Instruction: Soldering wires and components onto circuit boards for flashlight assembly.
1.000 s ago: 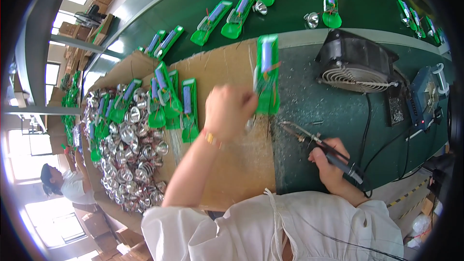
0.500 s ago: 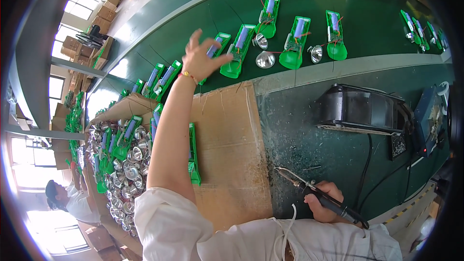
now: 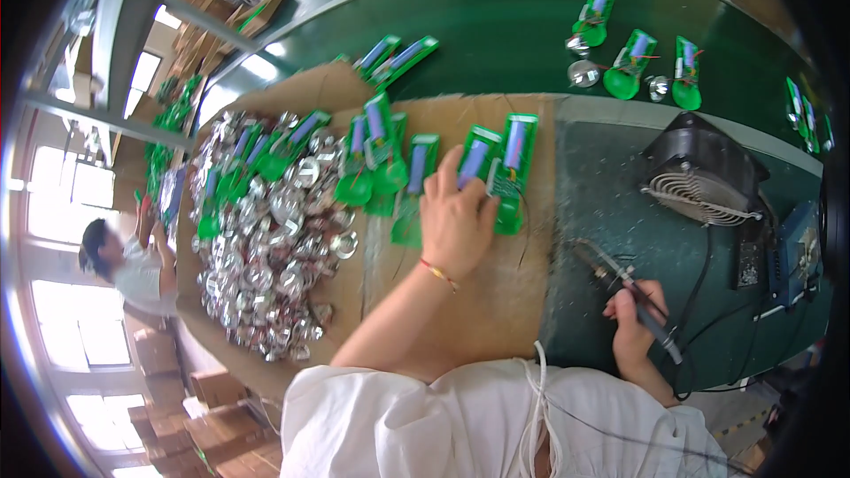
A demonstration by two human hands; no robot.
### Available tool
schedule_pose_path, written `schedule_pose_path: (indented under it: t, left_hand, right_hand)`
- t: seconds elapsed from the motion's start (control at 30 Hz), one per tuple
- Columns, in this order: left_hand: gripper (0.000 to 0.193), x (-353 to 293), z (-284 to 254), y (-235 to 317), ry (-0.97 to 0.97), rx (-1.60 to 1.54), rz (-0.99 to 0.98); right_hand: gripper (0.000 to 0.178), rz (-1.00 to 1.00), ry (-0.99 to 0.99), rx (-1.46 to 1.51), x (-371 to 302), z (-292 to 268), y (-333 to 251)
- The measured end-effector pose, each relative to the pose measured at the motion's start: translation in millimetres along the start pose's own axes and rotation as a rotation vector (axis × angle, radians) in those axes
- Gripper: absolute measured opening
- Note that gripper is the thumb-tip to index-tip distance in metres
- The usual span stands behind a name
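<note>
My left hand (image 3: 456, 217) rests on a brown cardboard sheet (image 3: 496, 301) with its fingers on a green circuit board (image 3: 476, 159); a second green board (image 3: 512, 168) lies just to its right. My right hand (image 3: 633, 323) grips a black soldering iron (image 3: 620, 288), tip pointing up-left over the green mat (image 3: 602, 186). More green boards (image 3: 376, 155) lie in a row to the left.
A heap of shiny silver reflector cups (image 3: 266, 239) covers the cardboard's left part. A black fan (image 3: 704, 173) stands at the right, a blue box (image 3: 797, 252) beyond it. Boards (image 3: 629, 62) ride the green conveyor (image 3: 496, 18) above. Another person (image 3: 133, 257) sits far left.
My left arm has pulled back from the conveyor, and the hand has come down onto the boards on the cardboard. The right hand still holds the iron.
</note>
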State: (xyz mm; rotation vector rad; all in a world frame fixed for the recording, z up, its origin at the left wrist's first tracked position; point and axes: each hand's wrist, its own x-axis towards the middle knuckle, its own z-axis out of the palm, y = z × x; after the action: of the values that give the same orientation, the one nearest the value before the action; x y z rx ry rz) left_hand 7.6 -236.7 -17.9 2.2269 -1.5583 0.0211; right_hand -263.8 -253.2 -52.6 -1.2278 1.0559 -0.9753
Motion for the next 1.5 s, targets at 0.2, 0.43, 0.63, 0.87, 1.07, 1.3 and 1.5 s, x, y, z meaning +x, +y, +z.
schedule_pose_path:
  t: [0.2,0.43,0.63,0.87,1.07,1.3,1.5]
  left_hand:
    - [0.015,-108.8,-32.3,19.8,0.026,0.024,-0.102]
    - [0.035,-173.8,-104.9,-53.7,0.291,0.370,-0.330]
    - [0.010,-164.8,-110.4,-100.1,0.279,0.813,-0.472]
    - [0.017,-162.2,-115.4,-105.5,0.315,0.770,-0.465]
    - [0.009,-151.7,-116.8,-111.1,0.322,0.763,-0.564]
    - [0.009,-152.5,-100.9,-54.8,0.212,-0.017,-0.177]
    - [0.007,-145.7,-58.1,0.3,0.030,-0.596,-0.264]
  right_hand:
    - [0.015,-0.114,0.101,0.020,-5.7,-3.4,2.6]
    - [0.014,-0.212,0.106,-0.018,-8.0,-3.3,7.2]
    - [0.014,-0.214,0.033,-0.026,-19.6,14.7,-0.2]
    - [0.015,-0.187,0.002,0.006,-33.0,16.6,-4.8]
    - [0.019,-0.117,-0.043,0.056,-40.0,17.9,-6.9]
    - [0.018,-0.150,-0.165,0.036,-50.1,15.2,-22.9]
    - [0.019,-0.234,-0.396,-0.054,-52.2,21.7,-15.3]
